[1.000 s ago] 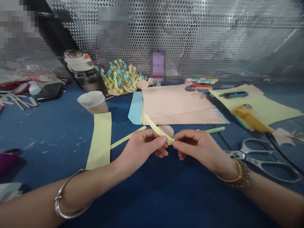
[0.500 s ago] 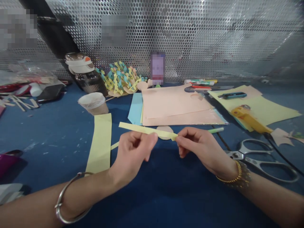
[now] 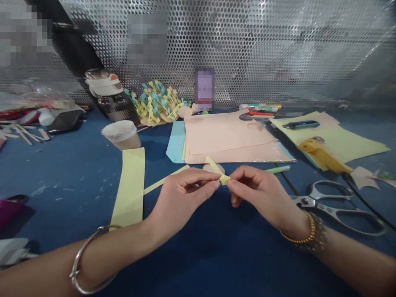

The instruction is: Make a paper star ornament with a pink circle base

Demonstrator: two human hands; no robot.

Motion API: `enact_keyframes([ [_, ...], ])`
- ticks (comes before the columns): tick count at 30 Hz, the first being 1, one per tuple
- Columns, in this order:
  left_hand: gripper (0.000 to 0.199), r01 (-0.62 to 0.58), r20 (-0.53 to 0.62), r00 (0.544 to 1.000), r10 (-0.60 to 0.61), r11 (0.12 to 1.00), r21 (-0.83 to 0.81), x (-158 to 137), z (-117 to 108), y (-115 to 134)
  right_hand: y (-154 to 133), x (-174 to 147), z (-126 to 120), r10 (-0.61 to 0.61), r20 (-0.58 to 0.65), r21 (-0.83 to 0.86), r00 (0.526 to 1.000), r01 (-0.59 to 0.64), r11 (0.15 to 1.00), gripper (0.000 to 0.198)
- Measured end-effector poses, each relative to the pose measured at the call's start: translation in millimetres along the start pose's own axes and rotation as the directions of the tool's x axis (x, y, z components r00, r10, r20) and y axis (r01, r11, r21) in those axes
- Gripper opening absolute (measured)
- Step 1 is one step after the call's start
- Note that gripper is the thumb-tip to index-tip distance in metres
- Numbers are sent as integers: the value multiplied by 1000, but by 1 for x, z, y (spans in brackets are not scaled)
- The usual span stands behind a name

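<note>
Pinching was done by both hands at one end of a narrow yellow paper strip [image 3: 215,167], held over the blue tabletop [image 3: 198,255]. In the left hand [image 3: 185,193], thumb and forefinger were closed to about the thickness of the paper, with the folded end gripped at its left edge; in the right hand [image 3: 261,189], thumb and forefinger were likewise closed at its right edge. The small gap between the two sets of fingertips was filled by the fold. The strip's long axis was directed forward and leftward from the fingertips, so the free tail was nearer to the left hand. How the fold was layered could not be made out.

Counted: one strip held. One loose narrow strip [image 3: 167,180] was noted left of the left fingertips, its far-left end meeting one wide yellow strip [image 3: 131,181]. One pale paper disc [image 3: 207,168] was seen just beyond the fingertips, partly covered by the tail; farther beyond, a stack of pink sheets [image 3: 229,134], number not readable. Right of the right fingers were recorded one green pen [image 3: 278,169], one pair of scissors [image 3: 306,201], one yellow glue gun, by its look [image 3: 323,153], and one utility knife [image 3: 301,124]. Well left and beyond: one paper cup [image 3: 123,138], one lidded bottle [image 3: 113,103], and a cluster of curled paper strips [image 3: 157,102], too crowded to be counted.
</note>
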State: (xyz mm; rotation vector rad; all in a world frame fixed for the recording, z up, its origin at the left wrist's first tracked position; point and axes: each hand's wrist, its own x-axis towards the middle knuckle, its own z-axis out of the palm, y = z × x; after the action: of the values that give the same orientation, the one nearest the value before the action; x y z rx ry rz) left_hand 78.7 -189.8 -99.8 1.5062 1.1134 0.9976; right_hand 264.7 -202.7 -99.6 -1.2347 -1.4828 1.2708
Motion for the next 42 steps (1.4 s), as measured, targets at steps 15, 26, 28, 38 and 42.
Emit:
enact_keyframes([
  [15,10,188,75,981,-181,977,-102,1,2,5,-3,-1,3,-16,20,-109,1000,18,994,10],
  [26,10,183,129,977,-171,979,-94,5,1,6,4,-1,-1,-75,-2,-129,997,74,989,21],
  [28,11,171,136,978,-157,980,-100,4,0,6,3,0,-1,-83,43,-115,996,88,990,20],
  [38,15,182,120,979,-164,971,-156,5,0,3,-1,3,0,-15,17,-48,1000,16,999,15],
  [42,11,210,108,975,-196,969,-132,5,2,6,0,2,1,5,27,-25,1000,-4,1000,15],
])
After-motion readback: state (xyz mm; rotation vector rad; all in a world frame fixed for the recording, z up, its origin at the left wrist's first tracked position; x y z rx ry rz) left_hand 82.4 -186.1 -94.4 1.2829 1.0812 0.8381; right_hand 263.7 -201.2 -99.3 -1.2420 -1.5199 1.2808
